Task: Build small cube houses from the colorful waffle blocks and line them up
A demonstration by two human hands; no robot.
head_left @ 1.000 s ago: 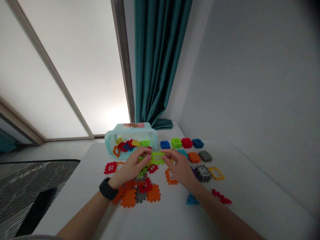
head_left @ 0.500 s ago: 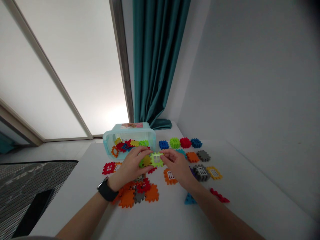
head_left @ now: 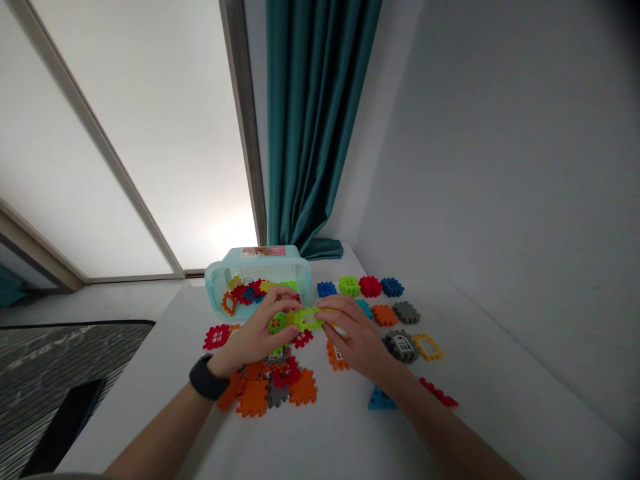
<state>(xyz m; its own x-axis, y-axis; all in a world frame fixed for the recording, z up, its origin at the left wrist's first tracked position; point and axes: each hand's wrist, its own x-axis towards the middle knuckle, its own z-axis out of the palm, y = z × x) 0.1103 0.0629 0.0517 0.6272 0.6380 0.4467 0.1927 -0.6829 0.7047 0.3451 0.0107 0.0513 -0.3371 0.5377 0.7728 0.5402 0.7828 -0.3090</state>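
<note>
Between my hands is a lime-green toothed building tile (head_left: 306,319) with a window-like middle. Next to it is a yellow tile (head_left: 292,319), and a green tile (head_left: 277,324) shows farther left; they look joined in a row. My left hand (head_left: 260,331), with a dark watch on the wrist, curls its thumb and fingers around the left part of this row. My right hand (head_left: 356,335) pinches the lime-green tile at its right edge, its fingertips partly covering it. Under the right palm an orange window tile (head_left: 336,357) lies partly hidden.
A clear light-blue bin (head_left: 216,283) with mixed tiles stands behind my left hand. A pile of orange, grey and red tiles (head_left: 253,399) lies in front. Rows of tiles, including a grey window tile (head_left: 401,345), are on the right, with a blue triangular piece (head_left: 381,399) nearer.
The lime-green tile has shifted slightly left and tipped flatter. My right hand has moved left with it, and my left fingers have lifted a little.
</note>
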